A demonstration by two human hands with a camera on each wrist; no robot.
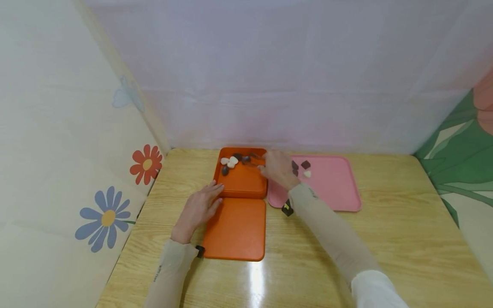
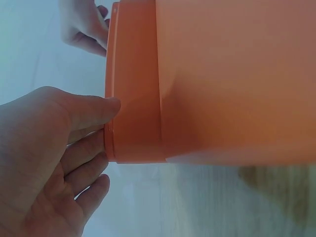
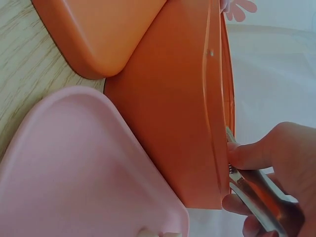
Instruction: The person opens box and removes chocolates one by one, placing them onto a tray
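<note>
My right hand (image 1: 278, 169) grips metal tongs (image 3: 259, 200), which reach over the right side of an open orange box (image 1: 242, 193). Inside the box, the tongs' tips are by a dark piece (image 1: 246, 159); whether they pinch it I cannot tell. Several white pieces (image 1: 233, 161) and other dark pieces (image 1: 225, 171) lie towards the box's back left. My left hand (image 1: 197, 208) rests on the box's front left corner, its thumb (image 2: 112, 106) touching the front wall near the rim and its fingers extended.
A pink tray (image 1: 335, 186) stands right of the box with several dark pieces (image 1: 306, 165) and a white piece (image 1: 307, 174) on it. The orange lid (image 1: 235, 231) lies in front of the box. Behind the wooden table (image 1: 393, 214) hangs a pale cloth (image 1: 269, 77).
</note>
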